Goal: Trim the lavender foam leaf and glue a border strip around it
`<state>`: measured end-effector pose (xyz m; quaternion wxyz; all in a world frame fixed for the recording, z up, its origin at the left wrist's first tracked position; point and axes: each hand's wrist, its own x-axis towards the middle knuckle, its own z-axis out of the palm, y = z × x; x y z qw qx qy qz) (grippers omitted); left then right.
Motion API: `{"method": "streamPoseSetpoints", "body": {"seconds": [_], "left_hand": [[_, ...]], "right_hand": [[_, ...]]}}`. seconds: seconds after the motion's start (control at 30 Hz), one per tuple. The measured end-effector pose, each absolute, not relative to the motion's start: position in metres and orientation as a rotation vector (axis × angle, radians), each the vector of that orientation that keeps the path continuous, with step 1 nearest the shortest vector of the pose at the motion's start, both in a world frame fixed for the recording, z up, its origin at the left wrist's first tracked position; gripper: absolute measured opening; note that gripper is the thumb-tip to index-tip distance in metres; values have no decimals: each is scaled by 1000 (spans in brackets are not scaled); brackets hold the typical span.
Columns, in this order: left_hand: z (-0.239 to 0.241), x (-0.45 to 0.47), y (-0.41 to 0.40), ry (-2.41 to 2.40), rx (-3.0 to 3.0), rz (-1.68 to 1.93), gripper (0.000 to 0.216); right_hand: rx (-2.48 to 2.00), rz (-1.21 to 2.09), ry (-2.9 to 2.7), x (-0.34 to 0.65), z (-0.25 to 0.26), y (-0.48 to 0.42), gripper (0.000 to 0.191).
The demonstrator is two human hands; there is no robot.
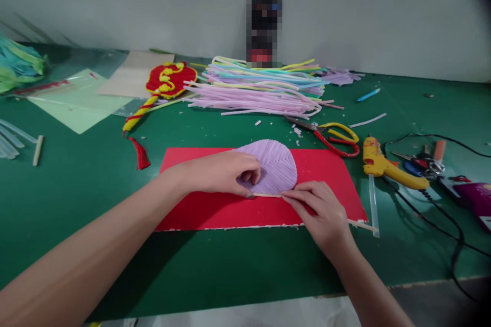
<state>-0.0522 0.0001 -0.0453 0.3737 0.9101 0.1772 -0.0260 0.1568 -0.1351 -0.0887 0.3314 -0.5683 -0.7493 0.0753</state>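
Observation:
A round purple fan face made of ribbed strips lies on a red sheet on the green table. My left hand rests on the fan's left side, fingers curled and pressing it down. My right hand pinches a thin wooden stick that lies along the fan's lower edge and runs on to the right under the hand.
Behind the sheet lie a pile of pastel chenille stems, a red and yellow tasselled fan and red-handled scissors. A yellow glue gun with black cable, keys and a purple device sit at the right. Plastic sleeves lie at the left.

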Motion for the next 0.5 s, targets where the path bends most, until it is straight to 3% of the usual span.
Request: {"method": "streamPoseSetpoints", "body": {"seconds": [0.5], "left_hand": [[-49,-44,-7,603,2458,-30,15]], "right_hand": [[-1523,215,-1946,156,-88,-135,13]]}}
